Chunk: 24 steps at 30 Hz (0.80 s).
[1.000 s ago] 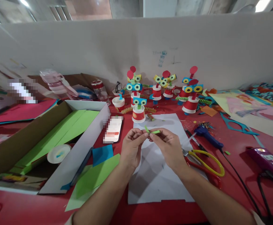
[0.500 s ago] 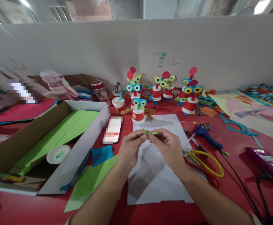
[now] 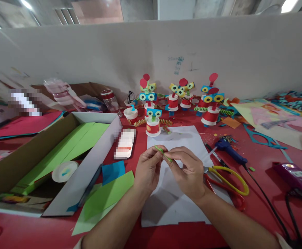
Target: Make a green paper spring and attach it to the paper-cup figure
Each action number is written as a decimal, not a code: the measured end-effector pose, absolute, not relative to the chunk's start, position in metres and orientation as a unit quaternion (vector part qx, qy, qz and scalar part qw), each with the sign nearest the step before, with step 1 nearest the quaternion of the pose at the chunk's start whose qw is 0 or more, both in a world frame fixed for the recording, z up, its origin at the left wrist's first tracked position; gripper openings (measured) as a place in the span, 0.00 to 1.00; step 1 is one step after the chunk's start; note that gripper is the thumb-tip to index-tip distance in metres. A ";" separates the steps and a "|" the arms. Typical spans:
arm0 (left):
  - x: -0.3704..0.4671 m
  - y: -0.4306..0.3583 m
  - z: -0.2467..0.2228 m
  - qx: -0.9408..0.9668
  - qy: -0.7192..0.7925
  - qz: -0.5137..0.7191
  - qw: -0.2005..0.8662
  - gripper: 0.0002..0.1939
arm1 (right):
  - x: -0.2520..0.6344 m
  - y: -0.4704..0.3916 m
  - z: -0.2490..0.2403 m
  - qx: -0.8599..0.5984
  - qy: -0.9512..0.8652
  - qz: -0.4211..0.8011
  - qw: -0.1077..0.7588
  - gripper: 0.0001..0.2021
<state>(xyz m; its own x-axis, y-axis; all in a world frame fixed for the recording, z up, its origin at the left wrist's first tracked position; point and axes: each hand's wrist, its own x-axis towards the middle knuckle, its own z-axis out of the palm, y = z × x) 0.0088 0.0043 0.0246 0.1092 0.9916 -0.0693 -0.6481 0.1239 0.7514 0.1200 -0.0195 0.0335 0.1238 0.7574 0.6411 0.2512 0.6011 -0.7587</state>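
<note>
Between my fingertips is a small folded green paper strip (image 3: 167, 157), mostly covered by the fingers. My left hand (image 3: 148, 169) pinches it from one side, and my right hand (image 3: 188, 171) pinches it from the other. Both hands hover above a white sheet (image 3: 163, 207) on the red table. Just beyond them stands a paper-cup figure (image 3: 153, 127) with a blue eye band and folded-strip arms. Several similar cup figures (image 3: 210, 116) with red discs on top stand behind it along the wall.
To the left lie a cardboard box (image 3: 96, 162) with green sheets, a phone (image 3: 125, 144), a blue paper piece (image 3: 113, 172) and green paper (image 3: 109, 197). To the right are scissors (image 3: 230, 185), a blue glue gun (image 3: 230, 151) with a cord, and a purple device (image 3: 294, 180).
The green strip has turned from lying nearly level to slanting down to the right. My right hand has rotated, its fingers closing nearer to the left fingertips.
</note>
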 end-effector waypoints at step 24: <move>0.001 0.014 0.029 0.238 0.332 0.528 0.745 0.10 | 0.125 0.001 0.026 -0.464 -0.496 0.452 0.578 0.07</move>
<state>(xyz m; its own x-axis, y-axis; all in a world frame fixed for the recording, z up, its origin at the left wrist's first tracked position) 0.0010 0.0138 0.0285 0.2217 0.9444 -0.2430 -0.6292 0.3289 0.7043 0.1255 0.0008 0.0258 0.0999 0.9831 0.1537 -0.0625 0.1604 -0.9851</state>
